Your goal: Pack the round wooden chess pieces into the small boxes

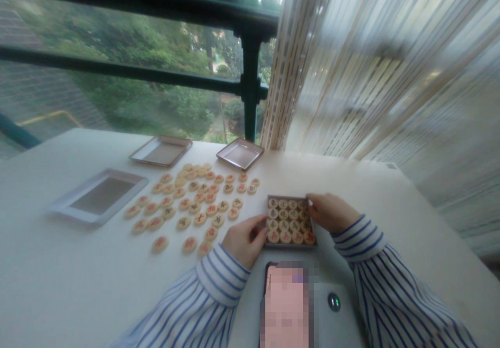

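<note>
A small square box [291,246] stands on the white table, packed with rows of round wooden Chinese chess pieces [284,225]. The row nearest me carries red characters; the rows behind it carry dark ones. My left hand [245,239] grips the box's left side, thumb and fingers closed at its edge. At the far right corner, my right hand [334,212] holds the opposite side with bent fingers. Many loose chess pieces [200,218], with red or black characters, are spread on the table left of the box.
Two shallow trays [161,151] [240,154] lie at the table's far edge, and a larger pale tray [117,182] lies to the left. A phone [285,306], partly pixelated, and a white device [341,317] with green lights are in front of me. Curtains [375,66] hang at right.
</note>
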`<action>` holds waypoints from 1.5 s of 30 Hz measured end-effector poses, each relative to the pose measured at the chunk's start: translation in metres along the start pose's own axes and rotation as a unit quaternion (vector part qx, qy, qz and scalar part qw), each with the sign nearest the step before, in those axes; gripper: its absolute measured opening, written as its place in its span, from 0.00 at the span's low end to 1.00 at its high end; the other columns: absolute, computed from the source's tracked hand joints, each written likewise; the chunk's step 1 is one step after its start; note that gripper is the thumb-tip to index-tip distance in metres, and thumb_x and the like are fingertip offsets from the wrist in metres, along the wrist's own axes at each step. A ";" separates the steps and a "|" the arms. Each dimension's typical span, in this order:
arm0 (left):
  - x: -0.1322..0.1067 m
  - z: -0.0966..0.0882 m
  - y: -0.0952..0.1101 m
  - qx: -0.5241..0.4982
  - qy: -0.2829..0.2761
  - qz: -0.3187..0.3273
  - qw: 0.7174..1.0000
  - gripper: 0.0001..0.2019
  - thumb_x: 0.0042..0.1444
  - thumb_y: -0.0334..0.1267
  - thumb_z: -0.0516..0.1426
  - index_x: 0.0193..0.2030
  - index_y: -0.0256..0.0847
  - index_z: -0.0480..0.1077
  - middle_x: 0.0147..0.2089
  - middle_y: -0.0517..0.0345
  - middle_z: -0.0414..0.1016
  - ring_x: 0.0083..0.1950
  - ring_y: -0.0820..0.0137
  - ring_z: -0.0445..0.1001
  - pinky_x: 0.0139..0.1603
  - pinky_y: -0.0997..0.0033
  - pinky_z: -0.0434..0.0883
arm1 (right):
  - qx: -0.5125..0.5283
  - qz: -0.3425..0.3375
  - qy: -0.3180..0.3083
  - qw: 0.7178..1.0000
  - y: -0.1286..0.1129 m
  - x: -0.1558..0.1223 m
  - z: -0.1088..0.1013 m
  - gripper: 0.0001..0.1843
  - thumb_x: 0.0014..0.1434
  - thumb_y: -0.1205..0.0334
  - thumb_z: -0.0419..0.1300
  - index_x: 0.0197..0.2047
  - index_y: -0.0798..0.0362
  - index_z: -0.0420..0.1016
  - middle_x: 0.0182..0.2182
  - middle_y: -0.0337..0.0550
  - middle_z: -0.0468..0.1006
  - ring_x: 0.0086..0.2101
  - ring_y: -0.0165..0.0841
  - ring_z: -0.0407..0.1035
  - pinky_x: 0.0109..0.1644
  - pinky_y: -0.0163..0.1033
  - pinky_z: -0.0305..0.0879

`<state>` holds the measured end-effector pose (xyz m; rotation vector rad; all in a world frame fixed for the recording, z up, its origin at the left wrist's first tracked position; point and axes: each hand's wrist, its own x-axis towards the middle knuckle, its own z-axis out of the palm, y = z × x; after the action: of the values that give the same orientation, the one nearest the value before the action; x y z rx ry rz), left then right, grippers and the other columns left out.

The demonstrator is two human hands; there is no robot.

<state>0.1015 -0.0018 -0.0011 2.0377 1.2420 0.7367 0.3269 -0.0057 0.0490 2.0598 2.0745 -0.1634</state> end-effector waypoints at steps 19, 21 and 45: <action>0.000 0.001 0.004 -0.023 0.064 0.013 0.998 0.11 0.49 0.37 0.53 0.38 0.37 0.70 0.30 0.56 0.74 0.25 0.75 0.70 0.25 0.76 0.67 | -0.001 0.050 0.046 0.998 -0.007 -0.010 -0.013 0.18 0.58 0.54 0.44 0.49 0.47 0.64 0.34 0.45 0.75 0.35 0.37 0.68 0.35 0.39 0.56; 0.000 0.001 0.005 -0.021 0.073 0.020 0.997 0.09 0.49 0.38 0.53 0.35 0.37 0.70 0.30 0.57 0.74 0.24 0.76 0.69 0.24 0.77 0.66 | -0.002 0.038 0.057 0.998 -0.010 -0.012 -0.015 0.17 0.58 0.53 0.43 0.45 0.46 0.66 0.32 0.44 0.76 0.34 0.36 0.69 0.34 0.38 0.56; -0.003 0.000 0.012 -0.018 0.107 0.075 0.991 0.08 0.49 0.39 0.53 0.31 0.37 0.70 0.28 0.57 0.73 0.22 0.77 0.66 0.23 0.77 0.65 | 0.046 -0.094 0.074 0.992 -0.032 -0.027 -0.023 0.16 0.58 0.53 0.45 0.45 0.46 0.67 0.30 0.41 0.76 0.31 0.32 0.68 0.32 0.34 0.54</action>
<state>0.1069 -0.0087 0.0081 2.0804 1.1896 1.0654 0.2934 -0.0272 0.0755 1.9800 2.3928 -0.1430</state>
